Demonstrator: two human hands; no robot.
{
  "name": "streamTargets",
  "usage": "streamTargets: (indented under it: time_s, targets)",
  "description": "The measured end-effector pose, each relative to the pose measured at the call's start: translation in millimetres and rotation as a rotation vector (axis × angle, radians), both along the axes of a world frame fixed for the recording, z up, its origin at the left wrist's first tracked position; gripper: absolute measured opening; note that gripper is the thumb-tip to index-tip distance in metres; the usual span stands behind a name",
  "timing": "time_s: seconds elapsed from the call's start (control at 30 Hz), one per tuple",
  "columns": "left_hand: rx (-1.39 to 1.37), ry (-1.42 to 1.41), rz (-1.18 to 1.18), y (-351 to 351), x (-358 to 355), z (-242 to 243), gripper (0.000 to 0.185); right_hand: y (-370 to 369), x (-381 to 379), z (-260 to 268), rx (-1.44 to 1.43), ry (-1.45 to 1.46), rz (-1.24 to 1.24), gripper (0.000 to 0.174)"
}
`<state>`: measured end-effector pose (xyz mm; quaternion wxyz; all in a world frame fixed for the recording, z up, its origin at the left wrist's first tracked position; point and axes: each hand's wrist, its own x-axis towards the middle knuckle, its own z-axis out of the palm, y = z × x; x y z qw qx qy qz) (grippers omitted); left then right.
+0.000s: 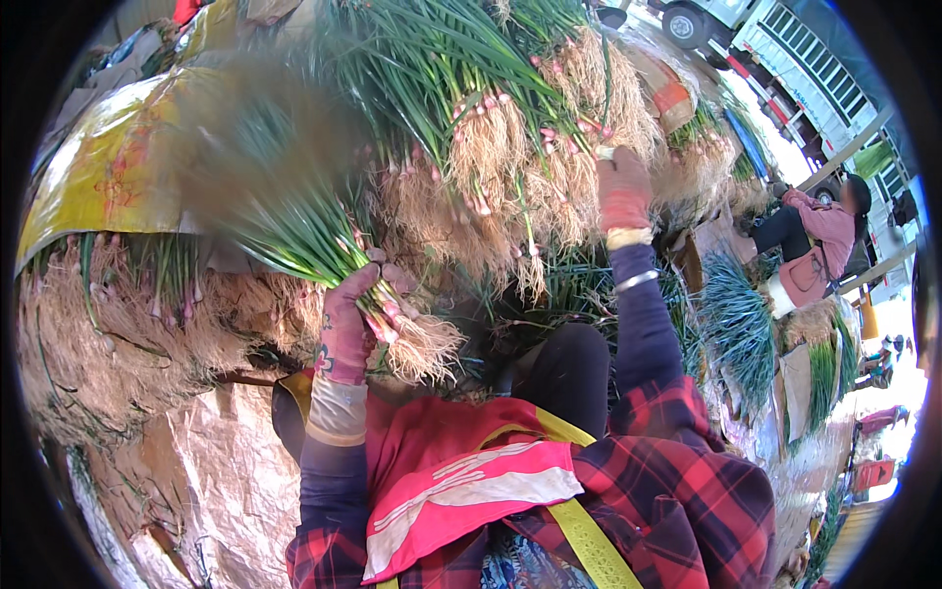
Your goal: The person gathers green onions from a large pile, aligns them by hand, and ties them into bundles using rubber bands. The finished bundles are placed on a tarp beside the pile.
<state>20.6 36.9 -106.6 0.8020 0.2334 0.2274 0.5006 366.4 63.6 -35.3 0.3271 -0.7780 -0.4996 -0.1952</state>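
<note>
My gloved left hand (352,316) grips a bunch of spring onions (324,254) just above the pink bulbs. The bunch's pale roots (423,350) hang toward my lap, and a blurred patch covers part of its green tops. My right hand (624,193), in a reddish glove, reaches up against the large heap of spring onions (478,81) at the root end. Its fingertips are by some pink bulbs; whether they pinch a stalk cannot be made out. Loose stalks dangle from the heap's front, roots downward.
A yellow sheet (110,177) covers more spring onions (173,287) at left. Crumpled brown paper (235,456) lies below them. To the right sit a person in pink (817,228) and a bundle of green stalks (736,324). A truck (817,66) stands behind.
</note>
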Motion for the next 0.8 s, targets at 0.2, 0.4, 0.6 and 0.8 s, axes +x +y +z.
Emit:
streamTargets:
  time_s: [0.2,0.4,0.6,0.8]
  targets:
    - [0.041,0.072,0.005,2.2,5.3,-8.6,0.03,12.6,33.8,24.3,0.189,-0.373,0.093,0.015]
    - [0.14,0.041,0.009,3.7,9.5,-7.1,0.046,25.3,0.4,31.6,-0.433,-0.132,0.042,0.03]
    - [0.11,0.144,-0.084,0.4,9.4,-7.8,0.042,15.3,-17.7,12.0,-0.058,-0.118,0.206,0.042]
    - [0.009,0.039,-0.07,0.1,8.1,-9.5,0.035,22.1,-30.7,10.3,-0.602,0.035,0.182,0.042]
